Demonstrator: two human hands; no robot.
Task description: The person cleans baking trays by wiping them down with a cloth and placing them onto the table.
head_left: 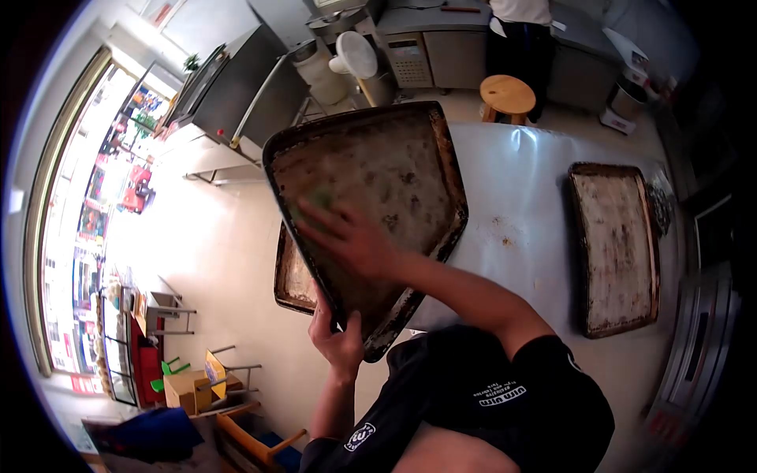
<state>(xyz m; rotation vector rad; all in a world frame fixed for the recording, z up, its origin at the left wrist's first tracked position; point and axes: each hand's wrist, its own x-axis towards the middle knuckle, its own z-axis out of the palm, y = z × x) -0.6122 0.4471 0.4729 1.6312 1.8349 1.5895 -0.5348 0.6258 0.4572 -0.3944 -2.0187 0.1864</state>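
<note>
Baking tray (418,177) is held up, tilted, at the left end of the metal surface (512,260), its inner face towards the wearer. Its long axis seems to run from the near corner by the body up and away. On the surface's right lies a second tray (615,244), lengthwise away from the wearer; a third tray (296,277) shows partly behind the raised one. The right hand (364,246), blurred, has its fingers spread over the inner face, apparently mid-rub, near a small green thing (323,195) too blurred to name. The left hand's (341,344) fingers are closed on the near left rim; another stroke would call for that grip to stay firm.
</note>
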